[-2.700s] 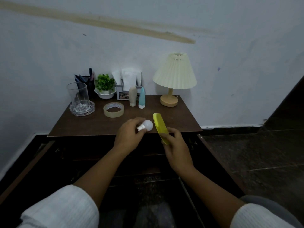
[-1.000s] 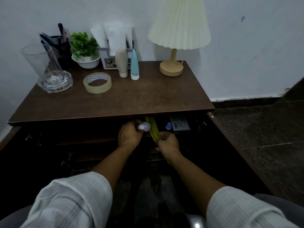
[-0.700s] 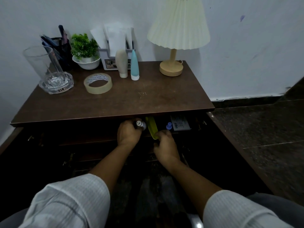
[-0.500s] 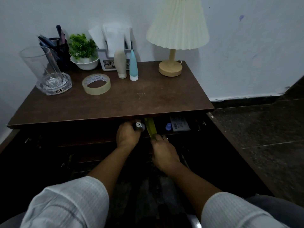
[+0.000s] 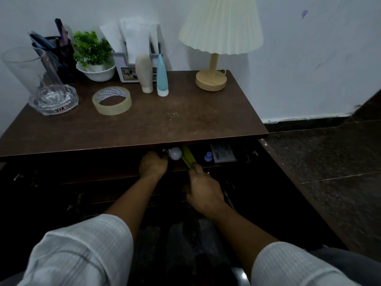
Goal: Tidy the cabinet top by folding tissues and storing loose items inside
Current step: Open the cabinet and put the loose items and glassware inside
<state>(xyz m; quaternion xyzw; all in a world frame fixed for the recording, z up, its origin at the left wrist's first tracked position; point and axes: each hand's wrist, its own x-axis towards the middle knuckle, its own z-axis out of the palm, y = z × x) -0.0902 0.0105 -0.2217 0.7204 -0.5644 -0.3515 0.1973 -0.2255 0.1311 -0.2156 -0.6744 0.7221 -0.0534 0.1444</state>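
Both hands are down now. A moment ago they hovered over the cabinet top (image 5: 165, 124), and here they reach under its front edge into the open drawer (image 5: 245, 157) at mid-frame. The left hand (image 5: 153, 166) curls its fingers round the base of the small white bulb (image 5: 175, 153). The right hand (image 5: 204, 190) pinches the near end of the yellow plastic strip (image 5: 188, 158), just right of the bulb. Neither is let go yet. Two loose items look nearly stored — the tape roll (image 5: 111, 100), left of centre on top, still waits.
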